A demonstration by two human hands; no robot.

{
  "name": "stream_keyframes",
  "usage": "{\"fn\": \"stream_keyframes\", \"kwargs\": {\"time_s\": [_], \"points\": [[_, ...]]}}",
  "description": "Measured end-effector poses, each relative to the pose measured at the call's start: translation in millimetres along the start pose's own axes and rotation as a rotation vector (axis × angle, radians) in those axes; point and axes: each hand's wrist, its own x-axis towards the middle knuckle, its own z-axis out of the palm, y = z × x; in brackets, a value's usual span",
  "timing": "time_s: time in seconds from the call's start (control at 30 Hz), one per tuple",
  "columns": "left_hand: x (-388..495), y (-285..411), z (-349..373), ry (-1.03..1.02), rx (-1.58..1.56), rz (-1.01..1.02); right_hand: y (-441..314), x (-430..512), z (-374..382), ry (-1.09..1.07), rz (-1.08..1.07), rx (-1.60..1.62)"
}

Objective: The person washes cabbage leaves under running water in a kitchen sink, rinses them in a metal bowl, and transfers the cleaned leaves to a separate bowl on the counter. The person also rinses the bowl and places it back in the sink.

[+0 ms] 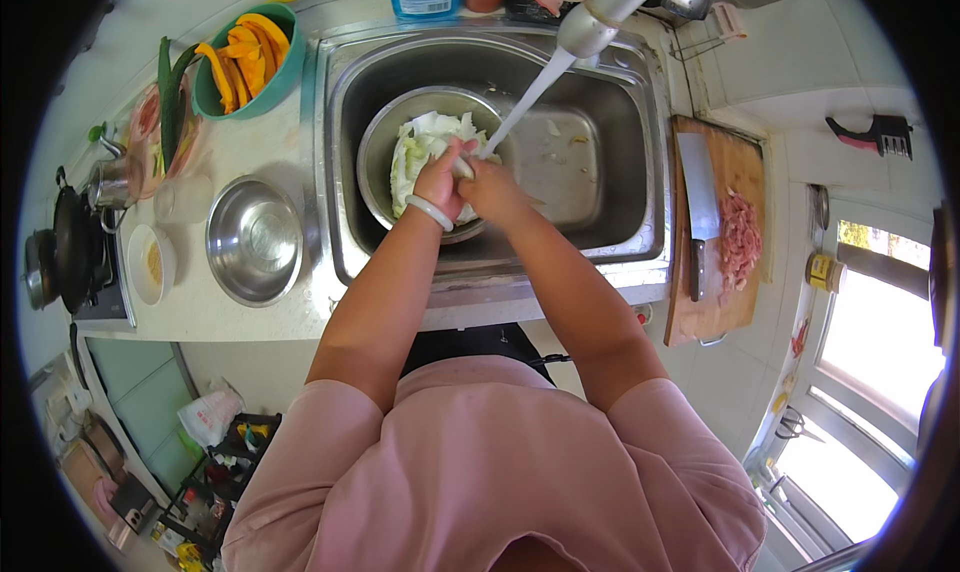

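My left hand (pixel 441 184), with a pale bangle at the wrist, holds a whitish piece of vegetable (pixel 462 168) over a steel bowl (pixel 373 144). Against its lower end, the fingers of my right hand (pixel 493 191) are closed; this hand is blurred by motion. Beneath both hands, torn leaves of Chinese cabbage (pixel 409 148) fill the bowl, which stands in the left part of the steel sink (pixel 600 167). Water (pixel 529 99) runs from the faucet (pixel 589 30) down beside my fingers. My palms hide part of the leaves.
Left of the sink are an empty steel bowl (pixel 255 272), a white bowl (pixel 152 264), a green bowl (pixel 206 107) of pumpkin slices and a cucumber (pixel 166 114). On the right, a cleaver (pixel 697 189) and cut raw meat (pixel 739 238) lie on a wooden cutting board (pixel 694 324).
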Motion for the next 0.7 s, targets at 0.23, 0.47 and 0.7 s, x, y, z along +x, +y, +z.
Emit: {"fn": "stream_keyframes", "kwargs": {"time_s": [0.23, 0.47, 0.7], "points": [[18, 20, -29, 0.392, 0.584, 0.05, -27, -2, 26, -0.142, -0.13, -0.391], [-5, 52, -52, 0.295, 0.644, -0.199, -49, -27, 16, -0.182, -0.415, -0.45], [-115, 79, -38, 0.515, 1.16, 0.834, -118, 5, 40, -0.13, 0.194, 0.599]]}}
